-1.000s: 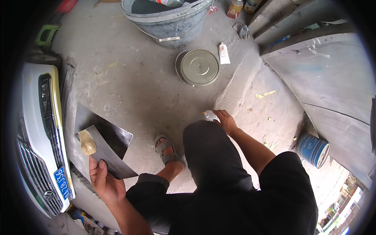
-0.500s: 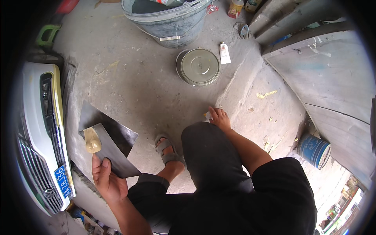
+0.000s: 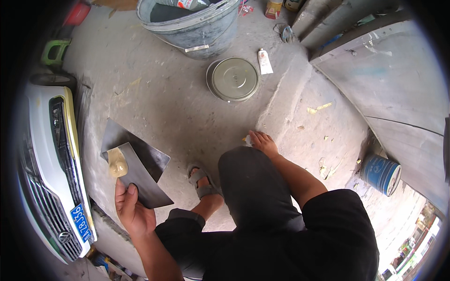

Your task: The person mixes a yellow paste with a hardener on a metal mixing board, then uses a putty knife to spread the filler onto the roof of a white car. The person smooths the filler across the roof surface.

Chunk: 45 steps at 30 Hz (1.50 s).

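Between its thumb and fingers my left hand grips a thin grey metal putty plate. A glossy beige lump of putty sits at the plate's far corner, above my fingertips. Behind it shows a second, darker metal sheet; whether my hand also holds this one I cannot tell. My right hand is beyond my bent knee, its fingers curled round a small white thing with a yellow tip, mostly hidden by the hand and knee.
Ahead stand a lidded round tin, a white tube and a large grey bucket. A white car bumper lies along the left. At right are a blue can and a grey panel. My sandalled foot rests between.
The view has shifted slightly, so the bucket and tin sit a little higher and farther left. My left hand and the plate appear slightly farther right. Both hands keep their holds.
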### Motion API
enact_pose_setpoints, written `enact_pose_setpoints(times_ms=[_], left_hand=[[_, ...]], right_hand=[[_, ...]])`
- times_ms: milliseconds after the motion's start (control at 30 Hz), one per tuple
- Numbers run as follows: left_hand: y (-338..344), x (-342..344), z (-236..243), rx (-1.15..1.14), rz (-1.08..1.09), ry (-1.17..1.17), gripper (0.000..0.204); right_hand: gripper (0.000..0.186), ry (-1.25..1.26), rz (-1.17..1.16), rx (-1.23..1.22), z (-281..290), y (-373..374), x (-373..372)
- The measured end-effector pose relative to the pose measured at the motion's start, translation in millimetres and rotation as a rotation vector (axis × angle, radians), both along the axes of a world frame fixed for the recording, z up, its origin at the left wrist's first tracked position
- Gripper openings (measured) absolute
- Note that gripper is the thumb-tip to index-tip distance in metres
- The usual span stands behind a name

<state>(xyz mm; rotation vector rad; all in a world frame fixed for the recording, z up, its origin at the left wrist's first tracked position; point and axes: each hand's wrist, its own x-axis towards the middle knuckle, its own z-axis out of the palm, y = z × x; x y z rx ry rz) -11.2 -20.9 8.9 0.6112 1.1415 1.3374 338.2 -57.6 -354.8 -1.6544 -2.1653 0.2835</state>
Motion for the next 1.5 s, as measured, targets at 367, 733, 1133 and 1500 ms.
enact_pose_setpoints(times_ms=[367, 733, 1133, 1500], left_hand=[[10, 5, 1, 0.014, -0.061, -0.024, 0.049], [16, 4, -2, -0.015, -0.073, -0.009, 0.048], [33, 16, 0, -0.01, -0.138, 0.0, 0.047], [58, 48, -17, -0.037, -0.218, 0.209, 0.037]], right_hand=[[0.053, 0.032, -0.055, -0.207, -3, -2, 12], [0.058, -0.08, -0.041, -0.135, -3, -20, 16], [0.062, 0.474, -0.351, -0.183, 46, 10, 23], [0.063, 1.311, -0.326, -0.122, 223, 82, 20]])
